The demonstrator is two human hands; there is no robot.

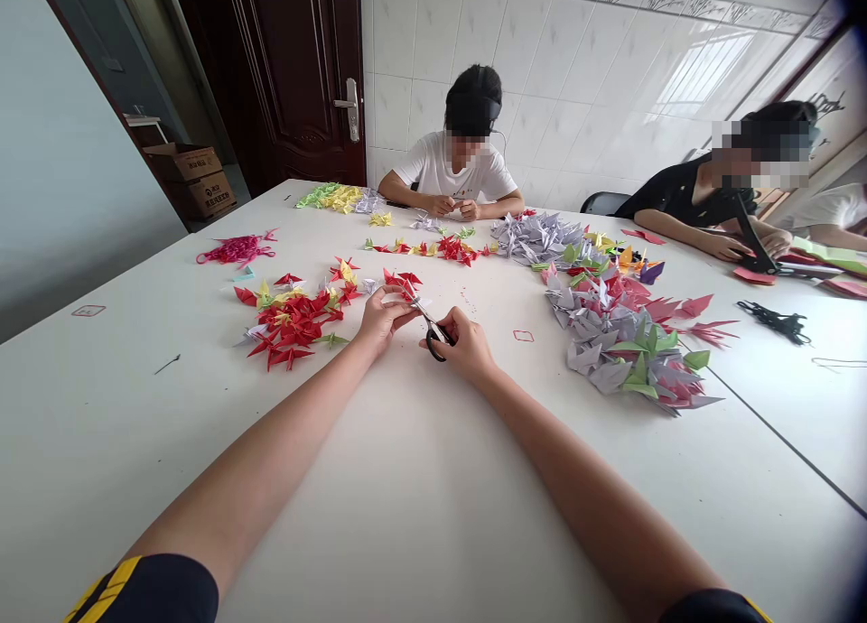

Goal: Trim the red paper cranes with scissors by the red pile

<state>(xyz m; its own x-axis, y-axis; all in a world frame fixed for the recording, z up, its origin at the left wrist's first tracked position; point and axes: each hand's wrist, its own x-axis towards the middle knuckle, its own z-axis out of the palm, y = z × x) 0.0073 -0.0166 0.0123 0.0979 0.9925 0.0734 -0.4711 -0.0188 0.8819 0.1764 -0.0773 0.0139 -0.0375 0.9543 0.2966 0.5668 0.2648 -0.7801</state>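
Note:
My right hand (pixel 467 343) grips a pair of scissors with black handles (pixel 439 345), its fingers in the loops. The blades point up and left, reaching the fingertips of my left hand (pixel 383 320). That hand is closed in a pinch on a small pale folded paper crane (pixel 415 300), partly hidden by the fingers and blades. Just behind the fingertips lies a red paper crane (pixel 401 278). To the left of my left hand spreads a pile of mostly red paper cranes (pixel 298 320), with some yellow, green and white ones.
A large heap of lilac, pink and green cranes (pixel 629 334) lies right, with more lilac ones (pixel 542 239) behind. Pink string (pixel 237 250) lies left and black cord (pixel 773 322) right. Two people (pixel 457 176) (pixel 684 199) sit across the white table (pixel 406 478).

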